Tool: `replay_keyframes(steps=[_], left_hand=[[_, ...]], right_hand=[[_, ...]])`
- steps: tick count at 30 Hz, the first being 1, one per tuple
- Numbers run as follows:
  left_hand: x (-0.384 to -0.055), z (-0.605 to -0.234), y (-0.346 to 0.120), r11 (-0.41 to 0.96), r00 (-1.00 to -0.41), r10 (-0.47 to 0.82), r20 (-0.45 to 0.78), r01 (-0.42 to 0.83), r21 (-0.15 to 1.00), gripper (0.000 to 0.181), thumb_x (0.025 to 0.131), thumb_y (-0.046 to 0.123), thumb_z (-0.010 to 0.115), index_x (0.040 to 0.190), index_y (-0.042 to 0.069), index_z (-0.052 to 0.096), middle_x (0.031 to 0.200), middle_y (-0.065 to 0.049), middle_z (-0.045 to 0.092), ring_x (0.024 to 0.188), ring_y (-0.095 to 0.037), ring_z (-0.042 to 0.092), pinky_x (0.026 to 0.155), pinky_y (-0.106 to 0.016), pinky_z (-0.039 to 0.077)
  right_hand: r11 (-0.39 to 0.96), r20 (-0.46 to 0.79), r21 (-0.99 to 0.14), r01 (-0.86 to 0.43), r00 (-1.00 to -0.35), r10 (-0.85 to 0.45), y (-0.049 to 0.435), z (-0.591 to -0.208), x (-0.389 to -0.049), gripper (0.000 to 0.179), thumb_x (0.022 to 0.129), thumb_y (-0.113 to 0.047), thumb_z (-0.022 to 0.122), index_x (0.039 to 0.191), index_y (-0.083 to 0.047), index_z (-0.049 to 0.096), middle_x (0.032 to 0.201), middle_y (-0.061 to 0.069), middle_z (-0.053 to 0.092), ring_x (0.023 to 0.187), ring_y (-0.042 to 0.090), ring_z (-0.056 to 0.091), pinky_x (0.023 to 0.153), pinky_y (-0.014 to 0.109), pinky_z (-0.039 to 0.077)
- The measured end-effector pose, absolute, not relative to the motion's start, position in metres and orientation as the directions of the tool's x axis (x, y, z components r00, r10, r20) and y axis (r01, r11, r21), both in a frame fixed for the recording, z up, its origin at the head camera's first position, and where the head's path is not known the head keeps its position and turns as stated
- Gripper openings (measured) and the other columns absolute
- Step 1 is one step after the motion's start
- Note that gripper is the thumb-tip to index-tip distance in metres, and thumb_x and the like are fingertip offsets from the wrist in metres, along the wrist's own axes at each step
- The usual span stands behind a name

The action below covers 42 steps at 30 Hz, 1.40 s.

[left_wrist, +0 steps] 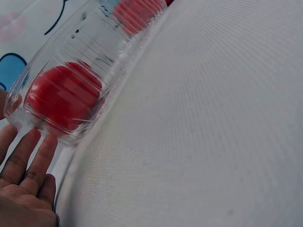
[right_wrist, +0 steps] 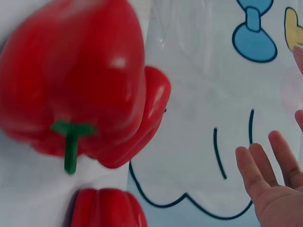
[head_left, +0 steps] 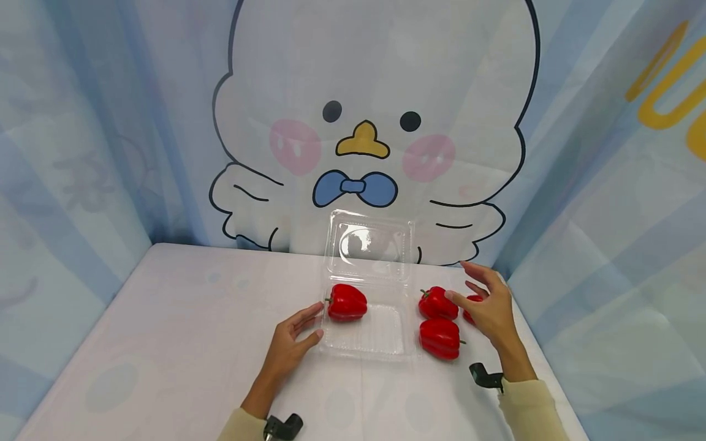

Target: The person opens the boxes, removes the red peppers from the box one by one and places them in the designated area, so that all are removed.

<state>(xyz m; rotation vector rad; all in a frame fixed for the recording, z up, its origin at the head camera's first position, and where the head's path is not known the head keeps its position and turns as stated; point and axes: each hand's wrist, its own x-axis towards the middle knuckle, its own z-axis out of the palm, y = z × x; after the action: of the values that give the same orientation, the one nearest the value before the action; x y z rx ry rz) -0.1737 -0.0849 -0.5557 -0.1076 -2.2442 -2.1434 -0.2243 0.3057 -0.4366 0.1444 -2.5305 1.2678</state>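
Note:
A clear plastic clamshell container [head_left: 386, 331] lies with its lid [head_left: 369, 245] raised at the back. One red bell pepper [head_left: 347, 302] sits in the left part of its base, also visible through the plastic wall as a red pepper [left_wrist: 64, 97]. My left hand [head_left: 292, 343] is at the container's left side, fingers extended, fingertips at the wall. To the right of the container are more peppers: a rear one [head_left: 438, 303], a front one [head_left: 439, 338] and one [head_left: 469, 309] partly hidden behind my right hand [head_left: 488, 306]. That hand hovers over them with fingers spread, holding nothing.
A white cloth covers the table [head_left: 220, 318]. A curtain with a cartoon bird [head_left: 364, 79] hangs behind the table's back edge, and blue-and-white curtains [head_left: 618, 257] flank both sides. Each wrist carries a small black camera mount [head_left: 284, 427].

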Motion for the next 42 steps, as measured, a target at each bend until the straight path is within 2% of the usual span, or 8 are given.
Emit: replay_keyframes(steps=[11,15,17,24,26,29,35,42], left_hand=[[-0.174,-0.558,-0.085,0.046,-0.995,0.034,0.098,0.099,0.994,0.055,0.097,0.003,0.075,0.15,0.009,0.06,0.157,-0.008,0.06,0.146,-0.031,0.057,0.121,-0.041,0.044],[-0.173,-0.558,-0.085,0.037,-0.995,0.037,0.096,0.098,0.995,0.055,0.097,0.002,0.075,0.149,0.009,0.06,0.156,-0.007,0.06,0.146,-0.03,0.057,0.122,-0.041,0.044],[-0.173,-0.558,-0.085,0.033,-0.995,0.037,0.089,0.09,0.995,0.055,0.097,0.003,0.075,0.149,0.01,0.06,0.156,-0.006,0.06,0.146,-0.029,0.057,0.122,-0.041,0.043],[-0.174,-0.559,-0.085,0.029,-0.996,0.039,0.075,0.077,0.997,0.056,0.097,0.003,0.075,0.15,0.01,0.06,0.157,-0.006,0.06,0.147,-0.029,0.056,0.123,-0.041,0.043],[-0.174,-0.559,-0.085,0.028,-0.996,0.041,0.077,0.079,0.997,0.056,0.097,0.003,0.075,0.15,0.01,0.06,0.157,-0.006,0.06,0.147,-0.029,0.056,0.123,-0.041,0.043],[-0.175,-0.559,-0.085,0.027,-0.996,0.042,0.078,0.079,0.996,0.056,0.097,0.003,0.075,0.15,0.011,0.06,0.157,-0.005,0.06,0.147,-0.028,0.056,0.123,-0.04,0.043],[-0.175,-0.558,-0.085,0.035,-0.995,0.045,0.092,0.093,0.995,0.055,0.097,0.004,0.075,0.15,0.01,0.06,0.157,-0.006,0.06,0.146,-0.028,0.057,0.122,-0.038,0.044],[-0.175,-0.556,-0.085,0.025,-0.995,0.047,0.082,0.084,0.996,0.056,0.097,0.004,0.075,0.15,0.01,0.06,0.157,-0.006,0.06,0.146,-0.029,0.057,0.123,-0.039,0.043]], right_hand=[[0.541,0.324,-0.792,-0.282,-0.946,-0.018,0.272,-0.432,-0.219,0.077,0.086,-0.015,0.09,0.153,-0.013,0.054,0.155,0.01,0.055,0.141,0.031,0.054,0.097,0.004,0.048],[0.506,0.313,-0.814,-0.286,-0.949,-0.033,0.261,-0.434,-0.217,0.076,0.086,-0.014,0.09,0.153,-0.014,0.054,0.155,0.011,0.055,0.141,0.032,0.054,0.097,0.006,0.051],[0.484,0.302,-0.827,-0.285,-0.952,-0.044,0.256,-0.436,-0.216,0.075,0.086,-0.014,0.09,0.153,-0.014,0.054,0.155,0.011,0.054,0.142,0.034,0.055,0.097,0.009,0.053],[0.472,0.294,-0.833,-0.29,-0.953,-0.067,0.235,-0.439,-0.211,0.076,0.085,-0.019,0.091,0.152,-0.016,0.054,0.155,0.009,0.055,0.141,0.036,0.059,0.103,0.034,0.058],[0.471,0.301,-0.829,-0.301,-0.95,-0.078,0.229,-0.44,-0.21,0.076,0.085,-0.02,0.091,0.151,-0.016,0.054,0.154,0.008,0.056,0.141,0.035,0.059,0.104,0.037,0.058],[0.457,0.309,-0.831,-0.318,-0.946,-0.097,0.22,-0.443,-0.209,0.074,0.085,-0.02,0.091,0.15,-0.016,0.055,0.154,0.007,0.056,0.142,0.033,0.058,0.107,0.039,0.056],[0.408,0.28,-0.862,-0.302,-0.953,-0.114,0.204,-0.449,-0.206,0.073,0.084,-0.018,0.092,0.147,-0.019,0.058,0.153,0.002,0.058,0.143,0.029,0.056,0.111,0.032,0.054],[0.378,0.282,-0.872,-0.312,-0.95,-0.133,0.184,-0.456,-0.203,0.073,0.081,-0.013,0.093,0.146,-0.017,0.059,0.152,0.004,0.059,0.145,0.029,0.053,0.115,0.046,0.052]])
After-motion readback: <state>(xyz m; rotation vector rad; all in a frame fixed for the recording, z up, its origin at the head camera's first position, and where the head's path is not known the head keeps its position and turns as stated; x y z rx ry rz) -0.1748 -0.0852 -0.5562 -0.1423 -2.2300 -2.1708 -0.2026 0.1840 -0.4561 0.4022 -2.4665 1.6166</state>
